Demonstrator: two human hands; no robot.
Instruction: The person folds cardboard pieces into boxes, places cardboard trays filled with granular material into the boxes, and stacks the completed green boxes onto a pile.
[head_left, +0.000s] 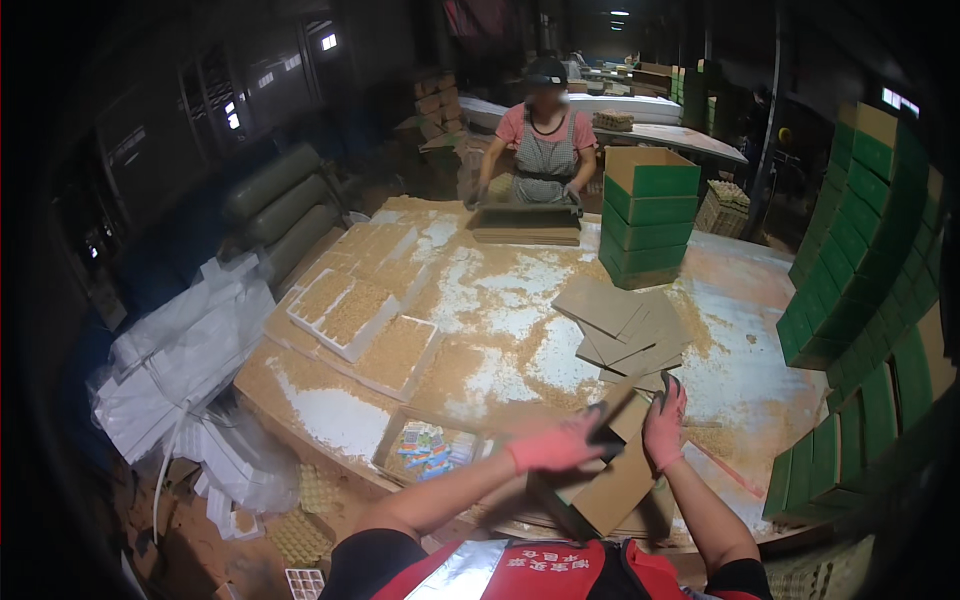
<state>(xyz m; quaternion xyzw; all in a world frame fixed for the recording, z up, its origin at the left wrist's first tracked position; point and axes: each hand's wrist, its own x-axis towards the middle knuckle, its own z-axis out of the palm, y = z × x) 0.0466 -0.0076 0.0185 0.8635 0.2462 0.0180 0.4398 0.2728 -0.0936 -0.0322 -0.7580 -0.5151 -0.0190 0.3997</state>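
Observation:
A cardboard box, brown with a green side, sits tilted at the near edge of the table, with flaps raised at its far end. My left hand, in a pink glove with dark fingertips, lies over the box's left side at a flap. Motion smears its fingers. My right hand, gloved the same way, rests along the box's right side with fingers stretched upward against a flap. Just beyond the box lie several flat brown cardboard sheets, overlapping one another.
Loose tan grains cover much of the table. White trays of grains stand left; a shallow box holds small colourful packets. Green boxes are stacked at far right and beside the table. Opposite, a person handles flat cardboard.

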